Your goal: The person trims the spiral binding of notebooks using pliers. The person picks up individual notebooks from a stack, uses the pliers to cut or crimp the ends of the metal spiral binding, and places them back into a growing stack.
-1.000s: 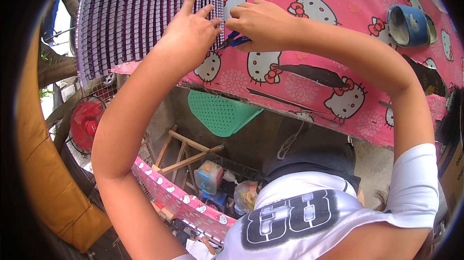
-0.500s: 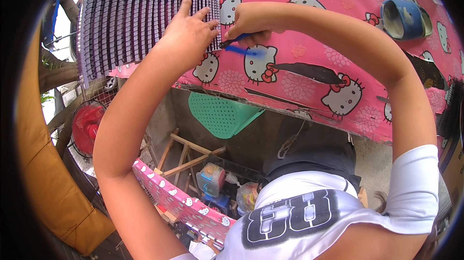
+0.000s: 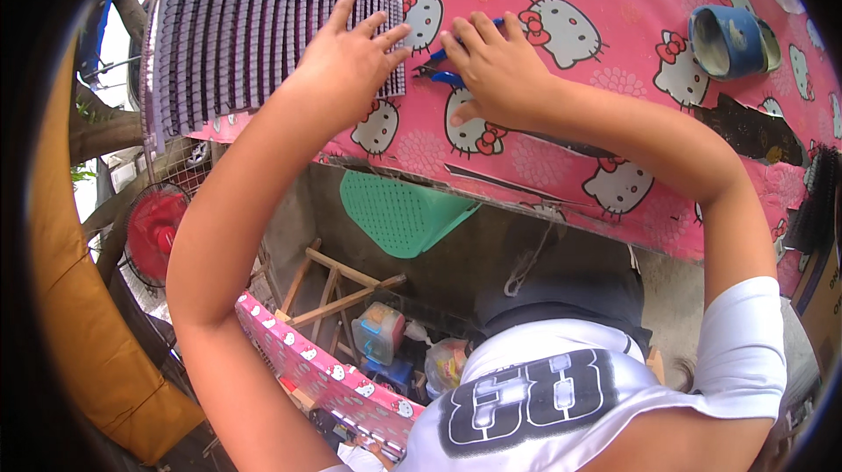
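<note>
A mat of purple-grey segmented strips [image 3: 237, 42] lies at the table's far left, dark gaps between its rows. My left hand [image 3: 346, 55] rests on the mat's right end with fingers spread, gripping nothing. Just right of that end are blue-handled pliers [image 3: 449, 79], their dark jaws pointing toward the mat. Over the handles lies my right hand [image 3: 495, 68], palm down and fingers stretched out, not wrapped around them. It partly hides the pliers.
A pink patterned cloth [image 3: 561, 156], torn near its front edge, covers the table. At the right are a blue ring-shaped object [image 3: 728, 42] and a black brush [image 3: 816, 200]. Below stand a green perforated basket [image 3: 399, 213], a wooden frame [image 3: 338, 296] and a red fan [image 3: 158, 231].
My right hand has opened from its grip on the pliers and now lies flat over them. The pliers have shifted slightly away from the mat. My left hand stays on the mat.
</note>
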